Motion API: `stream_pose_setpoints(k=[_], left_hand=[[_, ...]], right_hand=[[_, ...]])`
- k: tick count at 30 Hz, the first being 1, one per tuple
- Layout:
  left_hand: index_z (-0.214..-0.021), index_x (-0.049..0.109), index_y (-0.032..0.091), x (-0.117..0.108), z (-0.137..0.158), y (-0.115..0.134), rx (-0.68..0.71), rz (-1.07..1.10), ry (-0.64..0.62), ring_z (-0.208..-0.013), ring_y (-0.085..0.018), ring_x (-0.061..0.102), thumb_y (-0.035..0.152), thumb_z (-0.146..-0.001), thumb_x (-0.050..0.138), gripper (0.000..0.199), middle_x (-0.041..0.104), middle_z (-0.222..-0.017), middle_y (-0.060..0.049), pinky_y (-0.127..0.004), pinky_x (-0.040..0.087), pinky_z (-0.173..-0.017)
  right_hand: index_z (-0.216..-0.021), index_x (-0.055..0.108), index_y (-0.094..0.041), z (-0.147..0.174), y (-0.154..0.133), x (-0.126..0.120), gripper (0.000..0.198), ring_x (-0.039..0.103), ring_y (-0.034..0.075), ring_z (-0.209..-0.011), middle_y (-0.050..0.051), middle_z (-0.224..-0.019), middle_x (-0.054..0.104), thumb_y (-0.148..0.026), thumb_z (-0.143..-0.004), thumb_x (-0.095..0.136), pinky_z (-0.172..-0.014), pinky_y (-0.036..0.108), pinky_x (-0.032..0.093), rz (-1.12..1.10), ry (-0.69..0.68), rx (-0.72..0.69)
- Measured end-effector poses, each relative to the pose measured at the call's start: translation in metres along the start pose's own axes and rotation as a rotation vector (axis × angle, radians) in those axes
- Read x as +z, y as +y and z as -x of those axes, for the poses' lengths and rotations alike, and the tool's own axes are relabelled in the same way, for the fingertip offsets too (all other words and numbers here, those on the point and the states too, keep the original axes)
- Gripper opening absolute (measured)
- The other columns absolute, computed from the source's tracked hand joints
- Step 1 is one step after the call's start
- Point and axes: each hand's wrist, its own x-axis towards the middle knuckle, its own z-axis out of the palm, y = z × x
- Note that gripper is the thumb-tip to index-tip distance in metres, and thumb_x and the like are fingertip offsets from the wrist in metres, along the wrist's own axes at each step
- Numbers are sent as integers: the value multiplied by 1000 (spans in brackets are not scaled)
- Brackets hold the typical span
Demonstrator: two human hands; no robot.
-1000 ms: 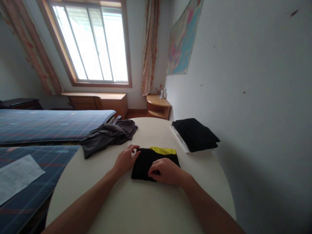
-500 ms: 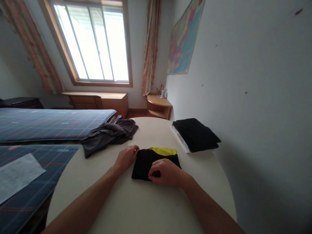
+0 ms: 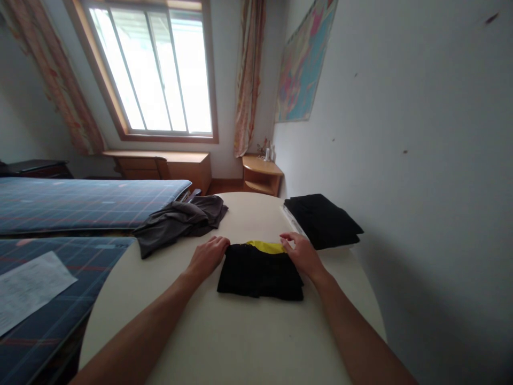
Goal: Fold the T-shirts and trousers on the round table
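Observation:
A folded black garment (image 3: 260,272) with a yellow strip along its far edge lies flat on the round cream table (image 3: 224,342). At its far left corner, my left hand (image 3: 209,254) has its fingers closed on the cloth. Beside the far right corner is my right hand (image 3: 300,253), thumb and fingers apart around the end of the yellow strip; it does not visibly grip the cloth.
A crumpled dark grey garment (image 3: 180,220) hangs over the table's left edge. Black folded cloth (image 3: 320,220) lies on a white packet at the far right, near the wall (image 3: 433,214). Plaid mattresses (image 3: 88,206) stand left, one with a paper sheet (image 3: 34,289) on it.
My right hand has moved from the garment's near middle up to its far right corner, and its fingers have opened. My left hand stays at the far left corner.

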Motion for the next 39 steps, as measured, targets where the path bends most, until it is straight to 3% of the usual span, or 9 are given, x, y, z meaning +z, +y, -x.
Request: stream_pose_setpoints(k=[4,10,21,24,27,33,36,38,39], left_hand=[[-98,63,25,0,0,1,-44,-68,28,-94,-21,64,26,-100,42,21,68,-99,-5,-26,42,-68],[-100,60,23,-4,1,-2,-127,-81,18,-93,-20,65,26,-99,41,19,69,-101,-6,-25,42,-68],[-102,61,24,7,0,-2,-202,200,6,-91,-22,67,34,-100,37,26,72,-97,-6,-30,45,-78],[-102,64,23,11,-2,-3,-221,290,10,-87,-21,67,39,-97,45,26,72,-94,-5,-30,46,-78],[-104,64,21,13,-3,-5,-241,372,13,-85,-19,67,31,-89,57,19,72,-92,-3,-28,47,-79],[-114,58,20,16,-2,-1,-315,409,33,-85,-21,68,22,-89,55,25,72,-93,-4,-33,49,-82],[-115,58,20,11,2,10,-201,300,182,-99,-25,64,26,-90,56,26,68,-109,-9,-39,47,-92],[-111,60,21,3,7,19,19,283,222,-109,-25,60,30,-91,57,23,64,-116,-10,-40,44,-99],[-109,61,22,-2,10,25,164,296,176,-109,-24,59,32,-91,58,21,64,-116,-9,-39,44,-99]], right_hand=[[-113,71,-13,-3,19,2,41,64,24,-111,14,-117,71,-38,-94,44,-99,34,45,-20,-127,53],[-96,75,-16,-3,26,4,40,66,23,-95,11,-99,75,-40,-95,44,-88,31,46,42,-244,-11],[-101,71,-16,-2,31,4,37,61,23,-101,11,-105,71,-38,-97,41,-94,32,41,78,-266,-27],[-101,69,-16,-1,30,3,36,62,23,-101,11,-104,71,-40,-97,42,-93,32,42,50,-274,-27],[-99,66,-17,0,27,2,34,63,21,-94,10,-99,71,-40,-97,41,-86,30,44,13,-279,3],[-101,64,-19,0,26,2,30,65,20,-89,8,-97,71,-39,-98,41,-81,29,45,13,-279,68],[-102,66,-18,1,24,1,29,64,21,-95,9,-103,71,-37,-96,45,-85,30,45,41,-250,44],[-104,68,-18,2,20,0,30,63,22,-101,10,-108,70,-36,-95,47,-92,32,44,67,-209,-4],[-106,68,-18,3,16,-1,30,62,23,-105,10,-111,69,-37,-96,47,-95,34,44,76,-194,-31]])
